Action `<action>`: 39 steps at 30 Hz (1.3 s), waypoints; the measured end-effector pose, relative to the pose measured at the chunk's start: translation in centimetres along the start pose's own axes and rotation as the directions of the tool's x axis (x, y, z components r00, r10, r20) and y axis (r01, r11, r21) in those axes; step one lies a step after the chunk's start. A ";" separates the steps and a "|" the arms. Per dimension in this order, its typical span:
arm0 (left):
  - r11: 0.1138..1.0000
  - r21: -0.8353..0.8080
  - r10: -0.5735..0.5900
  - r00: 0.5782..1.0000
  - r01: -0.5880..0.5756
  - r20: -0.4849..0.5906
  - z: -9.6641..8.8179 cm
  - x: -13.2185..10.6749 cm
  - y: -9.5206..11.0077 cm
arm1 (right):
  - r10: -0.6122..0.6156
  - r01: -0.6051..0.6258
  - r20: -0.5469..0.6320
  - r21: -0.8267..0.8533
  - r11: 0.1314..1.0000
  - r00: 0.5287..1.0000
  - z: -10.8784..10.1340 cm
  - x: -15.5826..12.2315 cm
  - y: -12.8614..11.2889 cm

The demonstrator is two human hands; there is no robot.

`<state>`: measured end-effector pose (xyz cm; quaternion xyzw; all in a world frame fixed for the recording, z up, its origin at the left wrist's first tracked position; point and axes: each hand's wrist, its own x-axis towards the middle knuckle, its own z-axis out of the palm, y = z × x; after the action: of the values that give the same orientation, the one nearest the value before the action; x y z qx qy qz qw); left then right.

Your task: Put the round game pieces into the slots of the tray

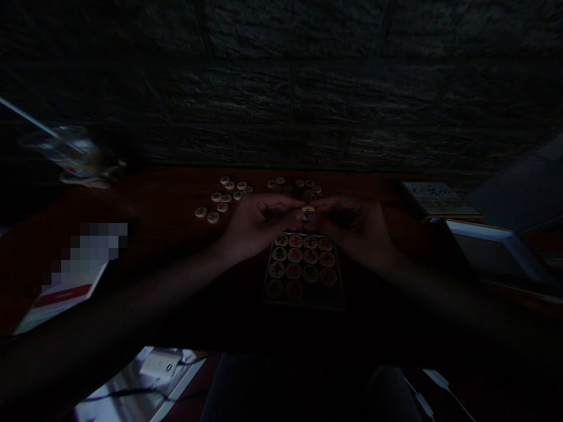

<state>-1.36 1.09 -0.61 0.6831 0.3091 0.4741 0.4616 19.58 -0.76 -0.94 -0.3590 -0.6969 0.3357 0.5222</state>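
Round game piece (308, 209) with a dark character: held up just past the far edge of the tray (303, 303), face partly covered by thumbs. Left hand (261, 223) and right hand (358, 228) both pinch it, fingertips meeting; can't tell which takes the load. Dim shape right under it, too dark to call.

Step in hand, my read: two-handed fingertip handling of one piece. Next move calls for one hand securing the pinch before the other releases; small part, poor light.

Tray pieces (294, 255): three rows of four, dark and red columns alternating, plus two in the near row; rest of that row is unreadable.

Further out: loose pieces (223, 207) left of the hands, more (280, 181) behind them. Cup (79, 155) far left, book-like box (441, 198) right.
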 end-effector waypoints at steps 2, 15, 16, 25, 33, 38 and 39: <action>1.000 0.007 0.008 1.000 -0.008 -0.005 0.0 -0.1 0.1 | 0.003 -0.003 0.015 0.004 1.000 1.000 0.0 0.0 0.0; 0.998 0.053 0.025 1.000 -0.025 0.007 0.0 -0.1 0.2 | 0.038 -0.042 0.060 0.064 0.997 0.997 0.0 0.0 0.1; 0.998 0.058 0.027 1.000 -0.028 0.005 0.0 -0.1 0.3 | 0.042 -0.046 0.058 0.071 0.996 0.997 0.0 0.0 0.2; 0.984 0.134 0.117 0.993 -0.117 0.010 0.4 -0.3 0.5 | 0.050 -0.052 0.046 0.054 0.997 0.998 0.0 -0.2 0.4; 0.979 0.173 0.109 0.994 -0.112 0.025 0.3 -0.5 0.3 | 0.057 -0.058 0.049 0.037 0.998 0.997 0.0 0.0 0.3; 0.972 0.187 0.141 0.990 -0.143 0.022 0.3 -0.6 0.4 | 0.060 -0.063 0.068 0.047 0.997 0.996 0.0 0.0 0.1; 0.972 0.190 0.140 0.990 -0.141 0.020 0.4 -0.6 0.5 | 0.064 -0.067 0.070 0.041 0.997 0.996 0.1 0.0 0.0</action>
<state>-1.22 0.29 -0.45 0.7460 0.3026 0.4713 0.3603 19.53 -0.79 -0.96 -0.3584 -0.6950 0.3797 0.4944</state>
